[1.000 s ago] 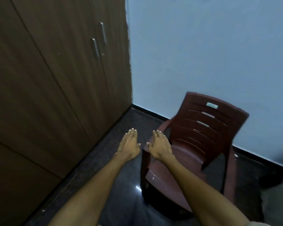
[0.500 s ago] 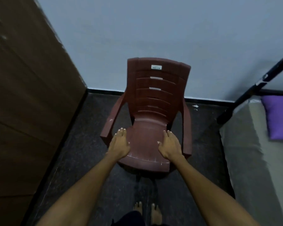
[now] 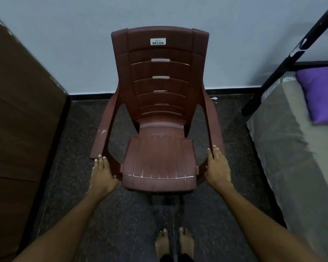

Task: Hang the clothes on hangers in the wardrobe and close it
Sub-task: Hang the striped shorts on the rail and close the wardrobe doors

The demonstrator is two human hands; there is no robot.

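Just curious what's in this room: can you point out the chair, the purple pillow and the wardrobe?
chair [image 3: 159,163]: head view, middle of the seat.
purple pillow [image 3: 322,95]: head view, its top face.
wardrobe [image 3: 21,103]: head view, its brown side panel.

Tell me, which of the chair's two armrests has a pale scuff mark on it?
The armrest on the wardrobe side, by the left hand; a whitish chip shows partway along. The armrest on the bed side shows none.

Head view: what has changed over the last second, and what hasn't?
The view swung from the wardrobe to face the chair squarely. Both hands spread apart: the left hand and right hand went from hovering together, then over the seat, to the armrest fronts. No closed grip is visible. The chair seems unmoved.
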